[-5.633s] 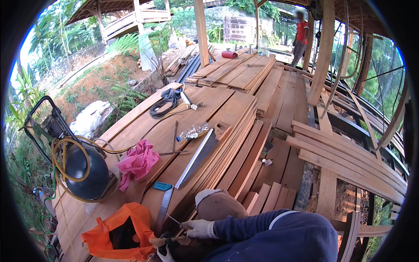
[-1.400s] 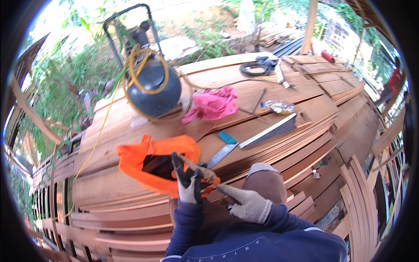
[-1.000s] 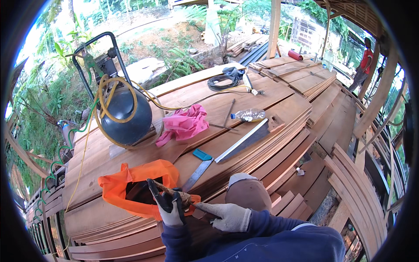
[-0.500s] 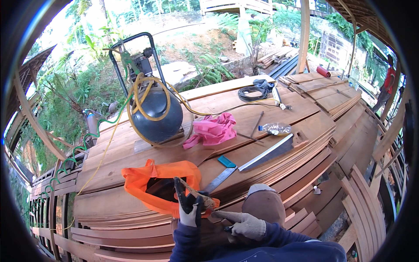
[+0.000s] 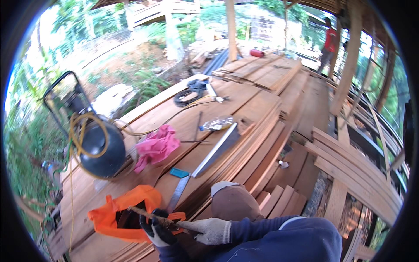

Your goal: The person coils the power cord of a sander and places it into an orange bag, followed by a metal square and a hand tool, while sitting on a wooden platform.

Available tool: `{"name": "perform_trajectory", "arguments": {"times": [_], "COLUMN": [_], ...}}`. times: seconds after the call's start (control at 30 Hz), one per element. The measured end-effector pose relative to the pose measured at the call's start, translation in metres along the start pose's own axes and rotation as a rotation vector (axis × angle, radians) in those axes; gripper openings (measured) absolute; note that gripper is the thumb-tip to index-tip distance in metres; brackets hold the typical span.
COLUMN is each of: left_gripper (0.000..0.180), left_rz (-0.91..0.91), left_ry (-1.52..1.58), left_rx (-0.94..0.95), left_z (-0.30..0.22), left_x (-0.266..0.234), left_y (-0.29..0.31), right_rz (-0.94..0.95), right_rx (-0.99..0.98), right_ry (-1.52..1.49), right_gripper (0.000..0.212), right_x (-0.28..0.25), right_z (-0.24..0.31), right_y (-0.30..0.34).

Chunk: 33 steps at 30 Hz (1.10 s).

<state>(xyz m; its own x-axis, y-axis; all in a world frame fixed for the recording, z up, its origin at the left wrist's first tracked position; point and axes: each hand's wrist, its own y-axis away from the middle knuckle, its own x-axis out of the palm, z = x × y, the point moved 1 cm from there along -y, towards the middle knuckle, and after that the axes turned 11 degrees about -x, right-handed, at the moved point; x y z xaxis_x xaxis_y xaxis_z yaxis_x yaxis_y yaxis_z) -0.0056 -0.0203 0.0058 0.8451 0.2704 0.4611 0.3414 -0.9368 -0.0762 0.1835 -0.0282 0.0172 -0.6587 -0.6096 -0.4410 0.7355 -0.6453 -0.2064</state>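
- Left hand [image 5: 159, 232]: gloved, grasping the stick [image 5: 147, 214], which lies tilted across the palm above the bag [image 5: 149, 195].
- Right hand [image 5: 212, 231]: gloved, at the stick's near end; I cannot tell whether it grips the stick, a tool or nothing.
- Progress: the handwork on the stick looks under way, not finished; blur hides any finished part.
- Left, by my judgement: completing that handwork and releasing the stick.
- Square [image 5: 177, 191] and saw [image 5: 223, 149] lie unheld on the boards [image 5: 188, 156].
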Motion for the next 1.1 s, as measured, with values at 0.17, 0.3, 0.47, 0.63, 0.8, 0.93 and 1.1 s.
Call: {"name": "perform_trajectory", "arguments": {"times": [0.17, 0.3, 0.47, 0.63, 0.8, 0.93, 1.1], "left_gripper": [0.040, 0.026, 0.031, 0.037, 0.032, 0.031, 0.028], "left_rz": [0.020, -0.052, -0.081, 0.100, 0.031, -0.170, 0.166], "left_ry": [-0.665, -0.263, -0.314, -0.359, -0.044, 0.291, 0.673], "left_rx": [0.268, 0.070, 0.108, 0.088, -0.085, -0.331, -0.329], "left_z": [0.016, 0.012, 0.033, 0.049, 0.021, -0.012, 0.021], "left_x": [-0.015, -0.004, -0.013, -0.024, 0.004, 0.015, -0.055], "left_y": [-0.011, -0.008, 0.006, 0.003, 0.000, -0.011, -0.027], "right_rz": [-0.068, -0.065, 0.099, -0.128, -0.045, 0.027, 0.055], "right_rx": [-0.001, -0.025, 0.308, 0.096, 0.199, 0.156, 0.132], "right_ry": [-0.069, -0.385, -1.130, -0.562, -0.410, -0.434, -0.427], "right_gripper": [0.077, 0.079, 0.076, 0.077, 0.082, 0.082, 0.074], "right_x": [0.013, 0.021, 0.008, 0.035, -0.006, 0.010, 0.020], "right_z": [-0.012, -0.019, -0.001, -0.039, 0.000, -0.017, -0.028], "right_y": [0.006, 0.006, 0.009, -0.001, 0.001, 0.000, 0.002]}}
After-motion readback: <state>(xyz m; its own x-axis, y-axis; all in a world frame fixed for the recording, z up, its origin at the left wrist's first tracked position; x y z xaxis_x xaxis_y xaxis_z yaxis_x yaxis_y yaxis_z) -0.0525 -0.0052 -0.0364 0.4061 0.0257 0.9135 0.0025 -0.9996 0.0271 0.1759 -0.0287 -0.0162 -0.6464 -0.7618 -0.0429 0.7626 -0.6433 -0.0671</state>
